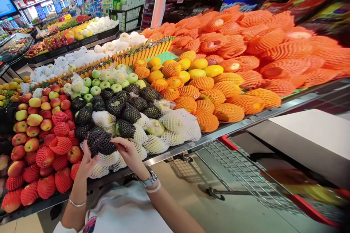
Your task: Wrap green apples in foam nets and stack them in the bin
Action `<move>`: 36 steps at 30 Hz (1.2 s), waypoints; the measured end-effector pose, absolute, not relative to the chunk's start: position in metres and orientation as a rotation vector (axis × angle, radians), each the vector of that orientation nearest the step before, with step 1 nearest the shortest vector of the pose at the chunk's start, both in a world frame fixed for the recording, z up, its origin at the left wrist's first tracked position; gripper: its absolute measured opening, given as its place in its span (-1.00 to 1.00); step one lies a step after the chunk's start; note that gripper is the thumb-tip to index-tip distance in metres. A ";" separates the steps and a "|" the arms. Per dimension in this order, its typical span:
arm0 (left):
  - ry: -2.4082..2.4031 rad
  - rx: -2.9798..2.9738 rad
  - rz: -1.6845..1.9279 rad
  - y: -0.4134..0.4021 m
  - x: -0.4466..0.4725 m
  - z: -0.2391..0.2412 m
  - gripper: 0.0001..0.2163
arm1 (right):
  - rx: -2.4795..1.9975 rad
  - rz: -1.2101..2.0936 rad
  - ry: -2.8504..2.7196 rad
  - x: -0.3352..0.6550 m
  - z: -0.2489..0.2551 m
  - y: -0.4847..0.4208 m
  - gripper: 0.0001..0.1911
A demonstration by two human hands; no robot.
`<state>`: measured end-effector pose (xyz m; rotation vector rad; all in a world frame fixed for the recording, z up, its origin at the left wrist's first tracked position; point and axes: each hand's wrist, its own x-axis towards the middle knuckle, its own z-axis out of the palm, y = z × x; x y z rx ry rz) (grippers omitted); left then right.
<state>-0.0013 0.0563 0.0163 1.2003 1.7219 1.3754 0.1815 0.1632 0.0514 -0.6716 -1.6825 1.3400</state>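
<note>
Both of my hands hold one fruit wrapped in a black foam net [100,142] just above the front of the produce shelf. My left hand [86,161] grips its left side with fingers curled. My right hand [129,151] pinches its right edge. A silver bracelet is on my left wrist, a watch and a bead bracelet on my right. Under the fruit lie pale pears in white foam nets [155,142], and behind it more fruits in black nets [128,111].
Red-netted apples [45,156] fill the shelf to the left, green apples [95,89] lie behind, orange-netted citrus [226,94] spreads right. The metal shelf edge [235,125] runs diagonally. A wire shopping cart [240,174] with red trim stands on my right.
</note>
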 end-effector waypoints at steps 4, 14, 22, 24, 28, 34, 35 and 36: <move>1.722 1.222 1.311 0.053 0.005 0.021 -0.01 | -0.625 1.304 -1.765 0.188 0.052 0.168 -0.82; 1.639 1.215 1.221 0.061 0.025 0.030 -0.10 | -0.446 1.393 -1.706 0.204 0.061 0.176 -0.72; 1.594 1.097 1.483 0.060 0.031 0.051 -0.18 | -0.388 1.577 -2.044 0.188 0.053 0.170 -0.79; 1.505 1.152 1.452 0.055 0.031 0.062 -0.33 | -0.375 1.600 -2.162 0.185 0.051 0.170 -0.77; 1.357 1.274 1.288 0.041 0.036 0.088 -0.49 | -0.358 1.743 -2.284 0.185 0.052 0.176 -0.68; 1.487 1.414 0.913 0.037 0.060 0.122 -0.31 | -0.154 2.223 -1.903 0.193 0.060 0.185 -0.77; 1.532 1.422 0.865 0.039 0.064 0.123 -0.28 | -0.169 2.271 -1.794 0.195 0.063 0.185 -0.81; 1.580 1.427 0.842 0.040 0.068 0.123 -0.26 | -0.191 2.336 -1.632 0.196 0.065 0.183 -0.84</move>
